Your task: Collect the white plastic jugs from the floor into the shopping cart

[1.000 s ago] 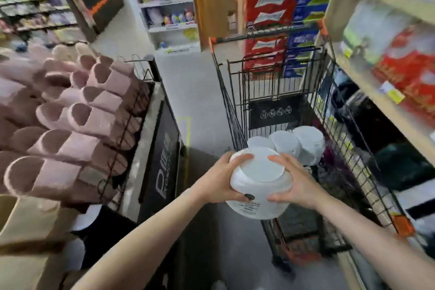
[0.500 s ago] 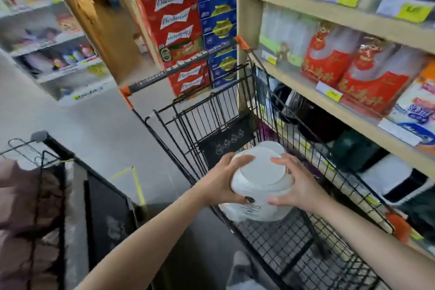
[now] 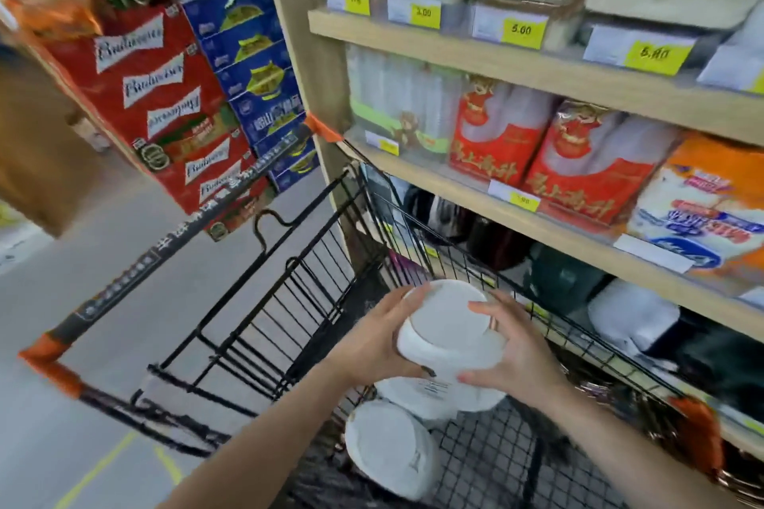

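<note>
I hold a white plastic jug [image 3: 448,337] between both hands, inside the basket of the black wire shopping cart [image 3: 289,293]. My left hand [image 3: 374,337] grips its left side and my right hand [image 3: 510,351] grips its right side. Two more white jugs lie in the basket: one [image 3: 390,448] lower left, another [image 3: 438,399] directly under the held jug and mostly hidden by it.
Wooden shelves [image 3: 537,66] stacked with packaged goods stand close on the cart's right. Red and blue beer cases [image 3: 177,95] are piled beyond the cart's handle [image 3: 198,227]. Grey floor [image 3: 82,302] spreads to the left.
The jug has gone from above the cart's edge down into the basket, onto the jugs there. My view has swung right toward the shelves; the slipper rack on the left is gone.
</note>
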